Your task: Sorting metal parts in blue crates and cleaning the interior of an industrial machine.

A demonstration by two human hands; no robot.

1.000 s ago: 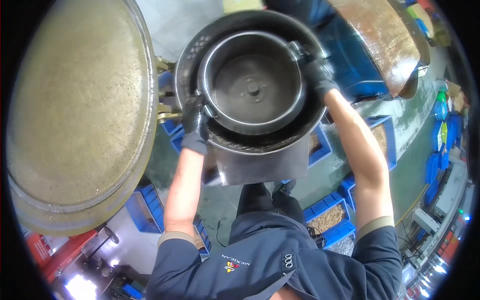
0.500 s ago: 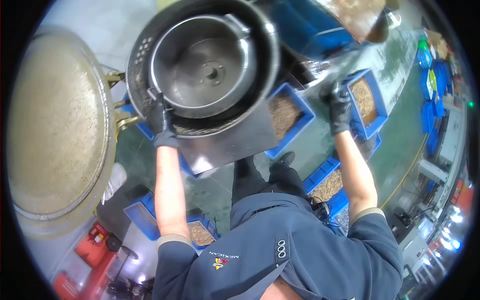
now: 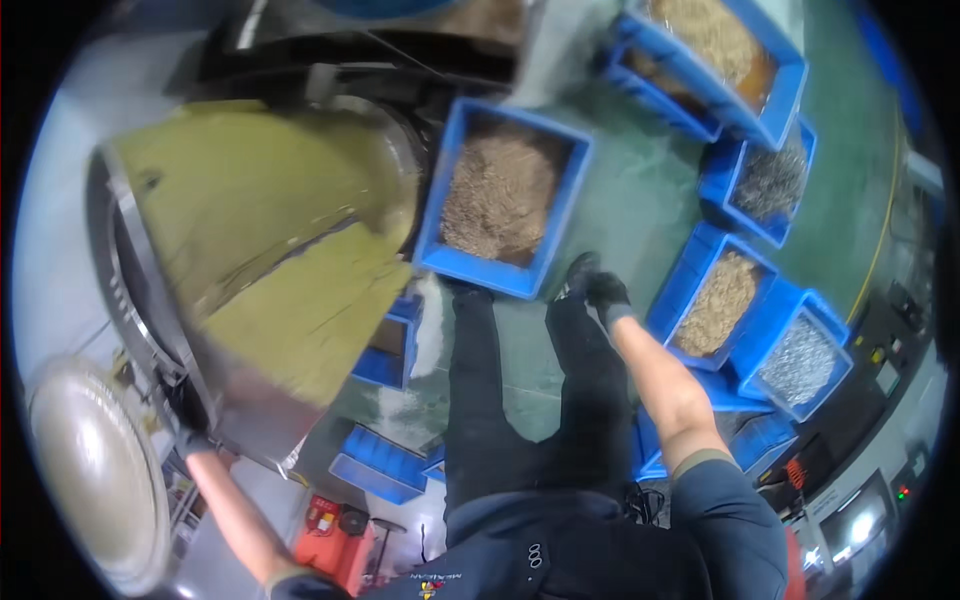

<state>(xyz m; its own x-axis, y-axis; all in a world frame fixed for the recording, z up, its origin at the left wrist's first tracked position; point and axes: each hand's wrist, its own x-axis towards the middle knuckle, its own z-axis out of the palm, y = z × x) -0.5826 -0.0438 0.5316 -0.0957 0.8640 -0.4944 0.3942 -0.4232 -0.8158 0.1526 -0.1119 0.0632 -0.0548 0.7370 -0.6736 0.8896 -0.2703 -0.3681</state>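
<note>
My left hand point(image 3: 184, 408), in a dark glove, is closed at the lower edge of the metal rim point(image 3: 150, 285) of a large drum. The drum's outer side point(image 3: 270, 220) is yellow-green with a long dark seam. Its opening faces left, so the inside is mostly hidden. My right hand point(image 3: 606, 290), also dark-gloved, hangs beside my right leg. It is blurred, and I see nothing in it. Beyond my feet, the nearest blue crate point(image 3: 480, 272) holds brown granular material. A round pale lid point(image 3: 100, 470) stands left of my left hand.
On the right are a blue crate point(image 3: 673, 290) of tan pieces and another point(image 3: 837, 352) of small silvery pieces. More blue crates point(image 3: 790, 95) are at the upper right. A red machine point(image 3: 325, 535) stands at the lower left. Machinery point(image 3: 850, 500) lines the right side.
My view has swung, so the drum's outer side shows instead of its inside. My right hand has come away from beside a crate, down to my leg. The left hand is still at the drum.
</note>
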